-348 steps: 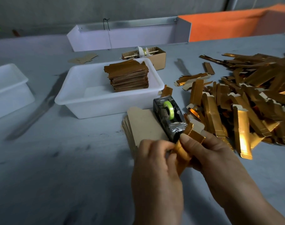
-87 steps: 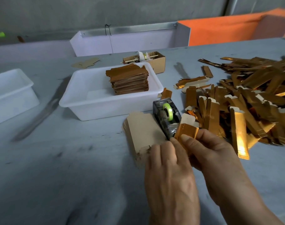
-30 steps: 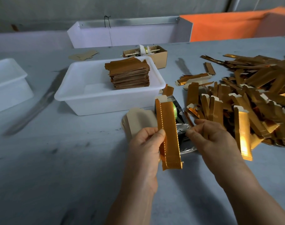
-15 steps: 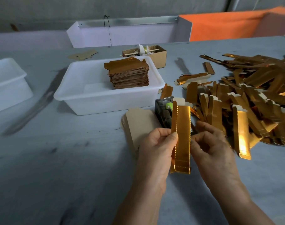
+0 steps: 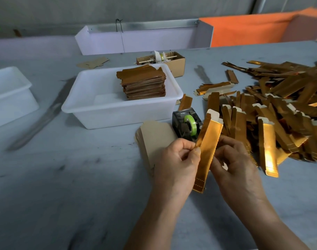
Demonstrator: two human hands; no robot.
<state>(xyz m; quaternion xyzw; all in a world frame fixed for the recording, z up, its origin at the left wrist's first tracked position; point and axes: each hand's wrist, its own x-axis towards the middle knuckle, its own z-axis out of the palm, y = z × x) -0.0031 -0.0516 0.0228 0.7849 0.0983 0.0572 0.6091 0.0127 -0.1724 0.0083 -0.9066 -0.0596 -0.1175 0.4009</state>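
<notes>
Head view shows us a wide grey table (image 5: 64,177). At two o'clock from our hands lies a big pile of gold boxes (image 5: 280,112). At eleven o'clock stands a white tub (image 5: 118,116), and a stack of flat gold sheets (image 5: 143,83) sits in its right side. A stack of brown card (image 5: 154,136) lies flat at ten o'clock, partly under our left hand (image 5: 174,166).

Our left hand pinches the left long edge of one gold box (image 5: 208,141) with thumb and fingertips, near the middle. Our right hand (image 5: 237,165) curls its fingers on the right long edge. The gold box is up off the table between both hands. Its open white flap points to one o'clock and its shut end points to six o'clock. A tape holder (image 5: 184,123) with a green roll stands just behind it at twelve o'clock.

We think this gold box is very light. It is thin card, so it can bend or squash if we squeeze hard. Its shiny skin looks slippery too. We think the long edges near the middle are the best place to hold, with soft fingertips, away from the loose flap.
</notes>
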